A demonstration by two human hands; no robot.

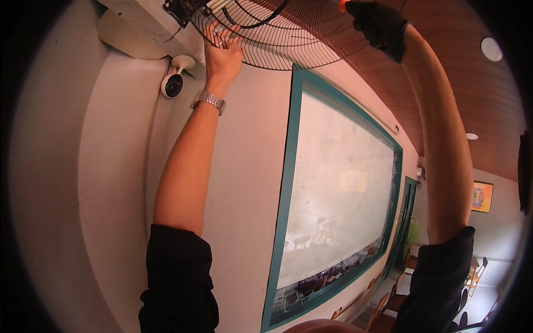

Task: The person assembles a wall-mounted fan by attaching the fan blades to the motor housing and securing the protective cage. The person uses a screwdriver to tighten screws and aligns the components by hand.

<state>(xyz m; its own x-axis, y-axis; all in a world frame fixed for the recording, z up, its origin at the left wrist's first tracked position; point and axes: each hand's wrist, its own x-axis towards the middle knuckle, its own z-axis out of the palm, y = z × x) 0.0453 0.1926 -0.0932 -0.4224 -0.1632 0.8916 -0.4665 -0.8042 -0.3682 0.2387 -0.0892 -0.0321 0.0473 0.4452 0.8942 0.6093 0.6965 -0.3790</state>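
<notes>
At the bottom of the frame two black sleeves are coming up from the lower edge, and the bare forearms are reaching steeply upward toward the top of the picture. The left hand (222,55), with a metal wristwatch (209,100) on its wrist, is pressing against the lower left rim of the wire fan guard (288,39) in the upper centre, its fingers hooked narrowly through the thin wires and gripping them. The right hand (380,25), in a dark glove, is lying at the upper right of the same guard; it seems to be closing on the rim, but the glove and the frame edge are hiding the fingers, so I cannot tell how firmly it is holding. Judging from this, the work on the guard is in its middle: both hands are on the grille, yet it is sitting against the fan mount (180,11) at the upper left and does not look freed or lowered. Whether clips or screws are fastened is not readable. The fan's upper half, its blades and motor are being cut off by the top edge. Further off, a small white camera (175,82) is hanging on the wall at the upper left, a teal-framed window (338,188) is filling the centre right, and dim chairs at the lower right are too blurred to describe.
</notes>
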